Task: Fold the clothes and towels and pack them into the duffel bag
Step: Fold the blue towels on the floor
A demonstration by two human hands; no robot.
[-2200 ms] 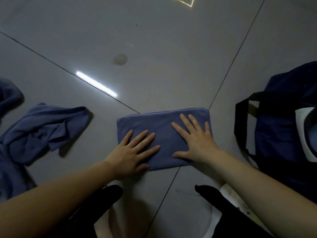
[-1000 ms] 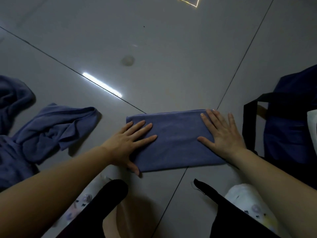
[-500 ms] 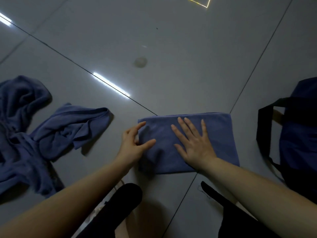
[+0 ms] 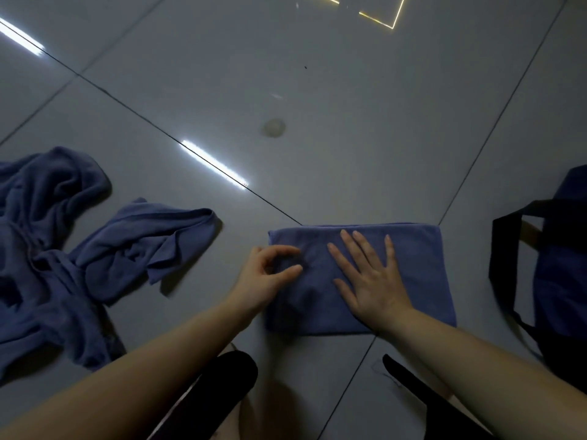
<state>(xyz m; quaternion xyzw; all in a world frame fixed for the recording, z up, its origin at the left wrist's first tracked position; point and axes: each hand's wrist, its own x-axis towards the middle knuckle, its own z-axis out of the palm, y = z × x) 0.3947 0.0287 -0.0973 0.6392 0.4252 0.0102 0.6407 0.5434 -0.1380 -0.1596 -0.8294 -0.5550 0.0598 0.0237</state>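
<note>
Right hand (image 4: pixel 371 281), fingers spread, presses a folded blue rectangular towel (image 4: pixel 419 268); at nine o'clock, left hand (image 4: pixel 265 277) pinches its edge.

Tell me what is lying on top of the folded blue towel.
On the folded blue towel, the right hand presses flat, and the left hand pinches its left edge. The cloth beneath both hands is hidden.

A folded blue towel (image 4: pixel 413 268) lies flat on the grey tiled floor (image 4: pixel 317 90); the right hand (image 4: pixel 371 281) presses on it with straight, spread fingers; the left hand (image 4: pixel 266 277) pinches its left edge; crumpled blue clothes (image 4: pixel 79 249) lie well apart to the left; a dark duffel bag (image 4: pixel 565 265) sits at the right.
</note>
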